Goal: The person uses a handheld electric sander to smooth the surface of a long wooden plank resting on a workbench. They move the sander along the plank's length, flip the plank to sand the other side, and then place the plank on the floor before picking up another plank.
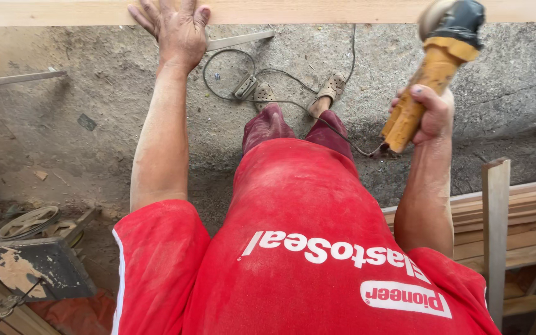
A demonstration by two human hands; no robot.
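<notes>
The right hand (429,111) is wrapped tight around the handle of a yellow power grinder with a black head and a round sanding disc (438,62). The tool points up and away from the hand, and its disc end is just beside the long pale wooden plank (317,11) that runs across the top. A thin black cord (336,127) comes out of the handle end, just below the hand, and trails over the grey concrete floor (94,124) to a small grey plug box (245,87).

The left hand (175,28) lies flat and open on the same plank, fingers spread, holding nothing. It is well apart from the hand with the tool.

Below and between the two hands are the person's red shirt (293,248), dark red trousers and tan holed clogs (331,87). Under the tool hand, lower down, stands a stack of pale wooden slats (516,229). Far below the flat hand sits an old dark machine with a wheel (29,248).
</notes>
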